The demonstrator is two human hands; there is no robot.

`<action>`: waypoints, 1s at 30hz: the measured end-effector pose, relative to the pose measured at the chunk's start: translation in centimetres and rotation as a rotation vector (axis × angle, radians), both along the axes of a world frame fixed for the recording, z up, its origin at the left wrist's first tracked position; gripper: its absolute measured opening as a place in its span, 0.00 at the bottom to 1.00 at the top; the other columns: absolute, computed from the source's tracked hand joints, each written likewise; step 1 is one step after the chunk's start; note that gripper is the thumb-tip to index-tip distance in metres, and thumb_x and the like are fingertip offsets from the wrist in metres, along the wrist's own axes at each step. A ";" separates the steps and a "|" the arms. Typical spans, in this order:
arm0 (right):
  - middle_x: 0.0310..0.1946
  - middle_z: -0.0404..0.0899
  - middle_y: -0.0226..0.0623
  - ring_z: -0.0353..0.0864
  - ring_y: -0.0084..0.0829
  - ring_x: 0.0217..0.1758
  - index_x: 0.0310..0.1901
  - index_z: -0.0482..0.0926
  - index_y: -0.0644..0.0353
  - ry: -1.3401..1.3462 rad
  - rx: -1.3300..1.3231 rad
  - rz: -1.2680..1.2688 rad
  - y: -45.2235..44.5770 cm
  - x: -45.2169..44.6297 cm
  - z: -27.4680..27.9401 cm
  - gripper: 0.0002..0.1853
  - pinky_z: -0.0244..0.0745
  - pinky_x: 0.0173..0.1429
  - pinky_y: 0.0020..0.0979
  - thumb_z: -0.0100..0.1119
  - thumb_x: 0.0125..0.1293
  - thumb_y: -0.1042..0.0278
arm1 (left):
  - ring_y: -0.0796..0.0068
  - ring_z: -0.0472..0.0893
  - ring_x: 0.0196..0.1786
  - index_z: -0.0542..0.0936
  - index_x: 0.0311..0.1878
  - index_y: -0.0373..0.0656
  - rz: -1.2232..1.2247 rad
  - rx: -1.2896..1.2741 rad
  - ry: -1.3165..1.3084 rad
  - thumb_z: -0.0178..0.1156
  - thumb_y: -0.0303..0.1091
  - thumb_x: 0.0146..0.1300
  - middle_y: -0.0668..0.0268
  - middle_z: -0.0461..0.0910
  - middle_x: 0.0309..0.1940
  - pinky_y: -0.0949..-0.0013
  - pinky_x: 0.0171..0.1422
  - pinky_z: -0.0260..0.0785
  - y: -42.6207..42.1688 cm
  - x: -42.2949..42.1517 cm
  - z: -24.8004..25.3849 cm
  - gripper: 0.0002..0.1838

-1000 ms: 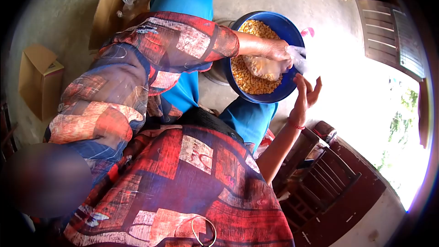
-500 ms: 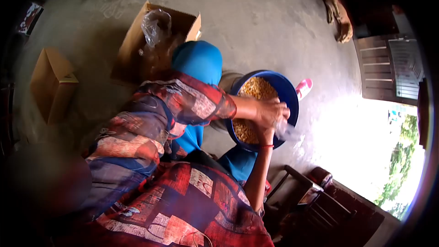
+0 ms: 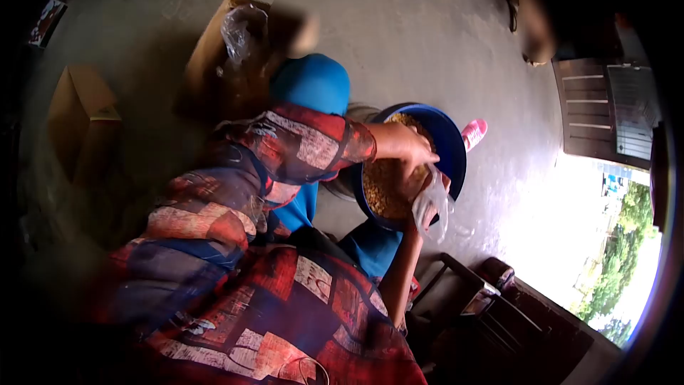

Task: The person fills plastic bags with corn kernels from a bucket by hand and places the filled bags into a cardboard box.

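Note:
A blue bucket [image 3: 450, 136] holds yellow corn-like kernels [image 3: 381, 189]. My left hand [image 3: 410, 144] reaches over it from the left, its fingers pinched on the neck of a clear plastic bag [image 3: 440, 210]. From below comes my right hand [image 3: 426, 205], wrapped round the same bag just under my left hand. The bag's loose, crumpled end hangs over the bucket's lower right rim. Its lower part is largely hidden by my hands, so I cannot make out how full it is.
An open cardboard box [image 3: 206, 43] with clear plastic [image 3: 244, 32] stands at upper left, and a smaller box [image 3: 84, 111] farther left. A pink packet [image 3: 474, 133] lies beside the bucket. Dark metal furniture [image 3: 484, 299] is at lower right.
My right hand, earlier apart with fingers spread, has come to the bag beside my left hand. The bag's loose end now hangs down toward the lower right. The view has shifted, showing more floor.

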State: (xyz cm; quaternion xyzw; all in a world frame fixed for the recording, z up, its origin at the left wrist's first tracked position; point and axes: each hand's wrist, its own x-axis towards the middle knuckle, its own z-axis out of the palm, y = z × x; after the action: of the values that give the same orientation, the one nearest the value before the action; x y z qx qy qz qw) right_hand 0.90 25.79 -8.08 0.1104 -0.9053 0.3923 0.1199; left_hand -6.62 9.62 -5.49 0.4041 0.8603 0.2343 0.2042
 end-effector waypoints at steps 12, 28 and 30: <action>0.35 0.77 0.49 0.77 0.44 0.39 0.43 0.74 0.67 -0.050 0.055 -0.030 -1.6 0.7 5.2 0.14 0.70 0.43 0.36 0.46 0.56 0.74 | 0.61 0.55 0.67 0.64 0.60 0.52 -0.089 0.078 -0.140 0.65 0.65 0.34 0.60 0.61 0.61 0.44 0.65 0.42 1.2 2.5 0.5 0.48; 0.53 0.66 0.43 0.65 0.34 0.56 0.56 0.65 0.65 -0.042 -0.138 -0.075 1.1 2.0 6.5 0.22 0.56 0.61 0.34 0.46 0.64 0.60 | 0.73 0.78 0.33 0.77 0.29 0.41 0.258 1.018 -0.499 0.42 0.34 0.64 0.66 0.79 0.26 0.69 0.43 0.68 6.1 0.3 -4.5 0.15; 0.54 0.66 0.44 0.64 0.36 0.58 0.57 0.65 0.65 -0.075 -0.176 -0.216 3.8 2.2 3.7 0.25 0.56 0.62 0.35 0.39 0.66 0.53 | 0.75 0.79 0.31 0.77 0.25 0.42 0.394 1.041 -0.626 0.40 0.37 0.65 0.68 0.80 0.24 0.70 0.41 0.69 5.2 -0.1 -3.0 0.19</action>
State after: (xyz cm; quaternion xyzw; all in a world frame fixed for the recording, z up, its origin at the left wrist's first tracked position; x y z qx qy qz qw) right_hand 3.06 29.56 -4.39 -0.0135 -0.8778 0.4589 0.1365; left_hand -6.74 14.83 -8.50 0.1969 0.5916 0.7618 0.1756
